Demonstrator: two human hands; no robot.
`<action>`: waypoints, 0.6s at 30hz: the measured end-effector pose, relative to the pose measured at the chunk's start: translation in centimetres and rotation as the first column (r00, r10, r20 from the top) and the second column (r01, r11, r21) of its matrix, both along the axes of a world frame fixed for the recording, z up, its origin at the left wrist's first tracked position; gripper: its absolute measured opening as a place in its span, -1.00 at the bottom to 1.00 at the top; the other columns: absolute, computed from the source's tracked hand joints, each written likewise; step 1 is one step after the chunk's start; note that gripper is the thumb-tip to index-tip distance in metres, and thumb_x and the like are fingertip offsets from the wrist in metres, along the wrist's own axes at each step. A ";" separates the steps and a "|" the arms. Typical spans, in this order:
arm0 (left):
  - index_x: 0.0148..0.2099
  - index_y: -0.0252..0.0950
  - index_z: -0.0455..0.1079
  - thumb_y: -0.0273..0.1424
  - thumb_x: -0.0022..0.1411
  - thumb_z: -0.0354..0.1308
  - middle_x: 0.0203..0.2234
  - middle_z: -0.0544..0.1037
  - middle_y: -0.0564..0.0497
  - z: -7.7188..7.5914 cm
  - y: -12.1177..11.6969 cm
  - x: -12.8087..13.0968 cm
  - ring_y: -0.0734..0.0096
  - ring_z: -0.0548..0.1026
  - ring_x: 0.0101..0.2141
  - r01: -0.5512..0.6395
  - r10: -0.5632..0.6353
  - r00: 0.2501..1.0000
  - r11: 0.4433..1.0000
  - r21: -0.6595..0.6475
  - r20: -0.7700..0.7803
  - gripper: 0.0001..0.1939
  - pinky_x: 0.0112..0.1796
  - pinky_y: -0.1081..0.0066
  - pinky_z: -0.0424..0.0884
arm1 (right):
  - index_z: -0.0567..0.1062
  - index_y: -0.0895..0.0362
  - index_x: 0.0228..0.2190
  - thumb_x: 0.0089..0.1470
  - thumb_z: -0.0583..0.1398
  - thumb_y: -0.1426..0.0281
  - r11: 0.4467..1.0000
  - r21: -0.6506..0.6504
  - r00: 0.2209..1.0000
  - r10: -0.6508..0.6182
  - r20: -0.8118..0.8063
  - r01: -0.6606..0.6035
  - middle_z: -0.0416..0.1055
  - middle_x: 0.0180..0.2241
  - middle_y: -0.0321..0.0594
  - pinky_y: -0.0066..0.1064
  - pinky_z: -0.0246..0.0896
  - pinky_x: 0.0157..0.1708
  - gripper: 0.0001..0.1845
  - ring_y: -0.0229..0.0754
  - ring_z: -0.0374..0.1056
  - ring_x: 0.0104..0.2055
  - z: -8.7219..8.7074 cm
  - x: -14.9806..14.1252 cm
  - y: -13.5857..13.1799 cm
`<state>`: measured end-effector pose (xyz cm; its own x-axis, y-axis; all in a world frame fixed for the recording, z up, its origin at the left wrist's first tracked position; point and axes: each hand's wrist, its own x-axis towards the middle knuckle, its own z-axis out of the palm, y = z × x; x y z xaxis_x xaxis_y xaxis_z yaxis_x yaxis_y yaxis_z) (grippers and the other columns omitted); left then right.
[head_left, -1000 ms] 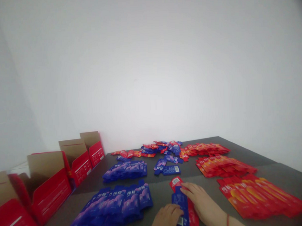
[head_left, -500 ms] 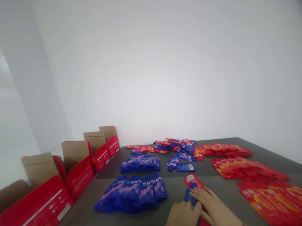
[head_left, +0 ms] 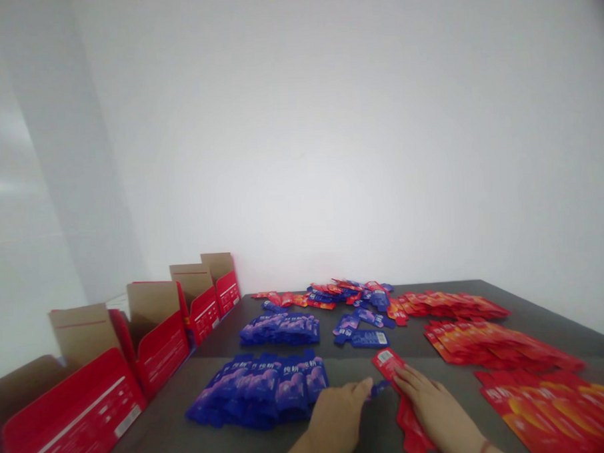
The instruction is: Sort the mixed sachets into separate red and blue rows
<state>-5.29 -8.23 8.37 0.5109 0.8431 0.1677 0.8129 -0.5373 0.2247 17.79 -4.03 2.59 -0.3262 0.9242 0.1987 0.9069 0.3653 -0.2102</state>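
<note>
- The blue packet (head_left: 379,387) looks light, thin and flexible, probably smooth enough to slide; a pinch across its flat faces near an edge should suit it.
- The red packets (head_left: 414,432) seem equally light and soft, liable to slip over one another; a flat palm or a grip on both long edges would steady them.
- The blue packet is at the lower centre of the frame, between the hands; the red ones lie just right of it on the surface (head_left: 348,368).
- The left hand (head_left: 340,415) is nearly closed, thumb and forefinger pinching the blue packet's end.
- The right hand (head_left: 435,408) lies over the red packets, fingers nearly straight; its thumb is hidden, so whether it grips cannot be told.
- Half a second earlier, the blue packet lay over the red ones beneath touching hands; now it is left of them, seen nearly edge-on, and the hands are apart.
</note>
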 end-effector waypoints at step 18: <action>0.19 -0.26 0.26 -0.53 0.23 -0.15 -0.01 0.50 -0.08 3.7 -0.8 -22.1 0.22 0.50 -0.07 -0.658 0.649 0.750 0.712 0.246 0.128 -0.50 -0.03 0.26 0.37 | 0.32 -0.04 0.12 0.07 -0.11 0.55 0.980 0.199 0.998 0.004 0.061 -0.016 0.17 0.20 -0.25 -0.10 0.08 0.13 -0.38 -0.07 0.14 0.21 -4.5 1.6 2.4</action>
<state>-27.42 -8.99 12.06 -0.1601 0.8866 0.4340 0.9786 0.0850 0.1874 19.43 -1.66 -1.94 -0.3521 0.8648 0.3579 0.9118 0.4033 -0.0775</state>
